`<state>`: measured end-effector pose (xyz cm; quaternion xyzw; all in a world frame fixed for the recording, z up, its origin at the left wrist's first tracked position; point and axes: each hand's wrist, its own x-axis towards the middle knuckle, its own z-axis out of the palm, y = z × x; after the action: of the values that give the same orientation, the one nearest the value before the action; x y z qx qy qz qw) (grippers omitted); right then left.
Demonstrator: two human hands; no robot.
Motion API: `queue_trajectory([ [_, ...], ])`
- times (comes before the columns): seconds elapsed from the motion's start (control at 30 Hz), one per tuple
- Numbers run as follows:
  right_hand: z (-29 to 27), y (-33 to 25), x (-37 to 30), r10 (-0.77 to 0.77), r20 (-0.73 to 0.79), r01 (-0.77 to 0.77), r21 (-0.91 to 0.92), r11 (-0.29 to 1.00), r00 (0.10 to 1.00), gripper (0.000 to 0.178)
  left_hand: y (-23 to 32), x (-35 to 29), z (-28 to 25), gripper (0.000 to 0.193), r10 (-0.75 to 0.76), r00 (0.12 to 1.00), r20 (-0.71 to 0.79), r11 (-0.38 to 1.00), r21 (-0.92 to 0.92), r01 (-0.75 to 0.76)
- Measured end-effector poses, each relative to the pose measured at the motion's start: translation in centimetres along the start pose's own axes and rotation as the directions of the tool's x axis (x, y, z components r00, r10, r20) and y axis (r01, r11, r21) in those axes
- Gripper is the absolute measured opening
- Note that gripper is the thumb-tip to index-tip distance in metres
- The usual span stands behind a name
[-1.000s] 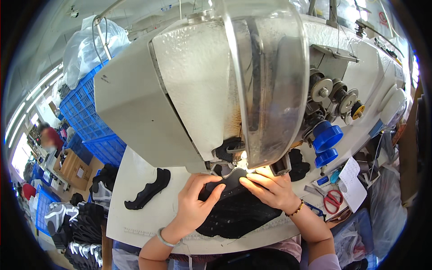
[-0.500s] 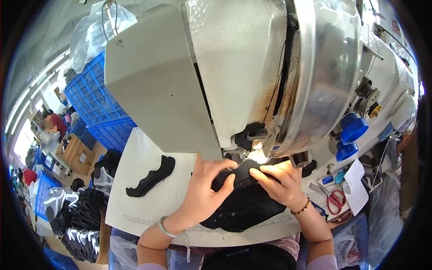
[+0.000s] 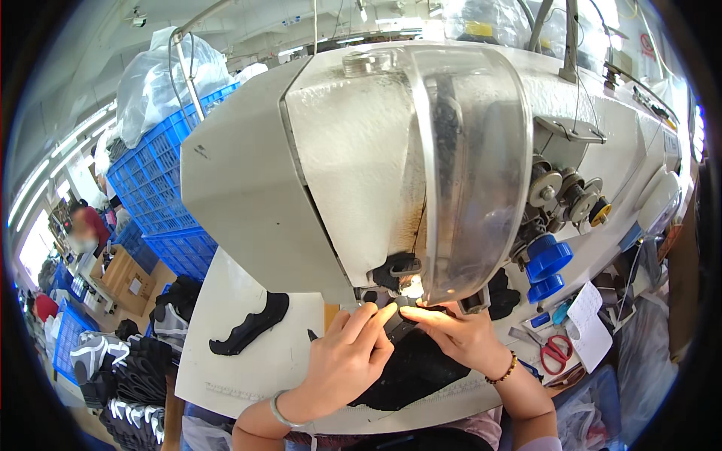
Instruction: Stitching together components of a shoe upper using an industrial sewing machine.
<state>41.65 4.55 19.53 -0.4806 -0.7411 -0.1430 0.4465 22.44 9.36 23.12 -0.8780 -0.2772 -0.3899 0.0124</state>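
A large white sewing machine fills the middle of the view, with a lit needle area at its lower edge. Under it lies a black fabric piece on the white table. My left hand lies flat on the fabric with its fingers stretched toward the needle. My right hand presses the same piece from the right, fingertips close to the left hand's. Both hands hold the fabric down beneath the machine's head.
A second black shaped piece lies on the table to the left. Blue crates stand behind. Red-handled scissors and a paper slip lie at the right. Stacked shoe parts sit lower left. Another person works far left.
The view has swung, so the machine now sits more centred. Both hands have moved closer together at the needle, pushing the black fabric further under the machine head.
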Motion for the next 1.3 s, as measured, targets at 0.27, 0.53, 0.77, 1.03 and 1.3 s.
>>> queue_trajectory([
  [0.27, 0.6, -0.1, 1.2, 0.180, 0.185, -0.226, 0.264, 0.938, 0.966, 0.034, -1.6, 0.3, 0.4, 0.023, 0.057, 0.995, -0.085, 0.998, 0.020, -0.056],
  [0.53, 1.0, -0.5, 0.3, 0.154, 0.093, -0.158, 0.033, 0.987, 0.984, 0.038, -2.4, 0.2, 0.7, 0.024, 0.058, 0.997, -0.049, 0.997, -0.045, -0.060],
  [0.77, 1.6, -0.2, 0.1, -0.005, -0.032, 0.002, -0.096, 0.995, 0.999, 0.037, -2.9, 0.3, 0.9, 0.025, 0.075, 0.996, -0.050, 0.992, -0.096, -0.079],
  [1.03, 1.1, -0.8, 0.2, 0.057, 0.027, -0.055, -0.064, 0.996, 0.998, 0.038, -3.0, -0.1, 0.9, 0.026, 0.094, 0.993, -0.077, 0.993, -0.065, -0.099],
  [1.3, 1.7, 0.3, -0.4, 0.033, 0.035, -0.030, -0.091, 0.995, 0.999, 0.039, -3.0, 0.4, 1.1, 0.026, 0.112, 0.990, -0.083, 0.992, -0.039, -0.116],
])
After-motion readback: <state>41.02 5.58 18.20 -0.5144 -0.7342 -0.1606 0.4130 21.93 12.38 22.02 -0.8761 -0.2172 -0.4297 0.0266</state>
